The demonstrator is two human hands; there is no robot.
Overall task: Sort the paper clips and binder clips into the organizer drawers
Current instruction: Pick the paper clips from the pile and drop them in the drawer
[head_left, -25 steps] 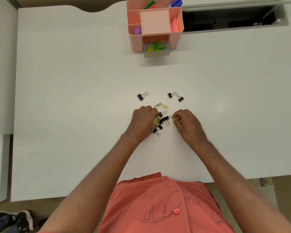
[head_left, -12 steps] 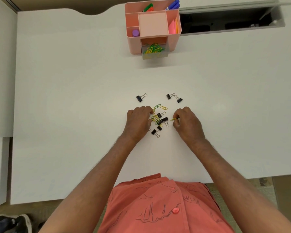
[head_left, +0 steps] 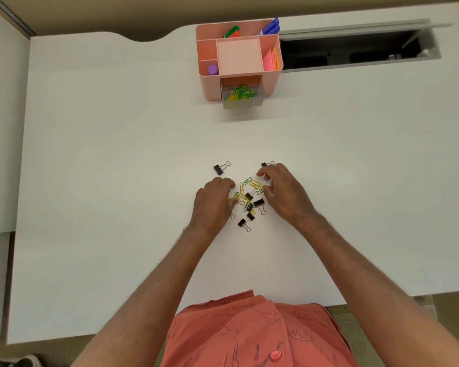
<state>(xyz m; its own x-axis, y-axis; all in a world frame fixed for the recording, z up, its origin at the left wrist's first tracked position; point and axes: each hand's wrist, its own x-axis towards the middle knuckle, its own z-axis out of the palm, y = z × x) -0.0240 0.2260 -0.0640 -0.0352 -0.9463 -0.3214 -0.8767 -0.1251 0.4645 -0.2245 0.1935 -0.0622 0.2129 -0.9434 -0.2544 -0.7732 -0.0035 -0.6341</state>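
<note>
Both hands point(head_left: 249, 200) flanking mixed clips point(head_left: 248, 198) on white desk point(head_left: 117, 181), pink organizer point(head_left: 239, 59) behind

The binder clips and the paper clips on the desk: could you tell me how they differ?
The binder clips are black with silver wire handles; the paper clips are thin yellow and green wire loops. Binder clips look bulkier; paper clips lie flat. Both lie mixed between the hands on the white desk.
</note>
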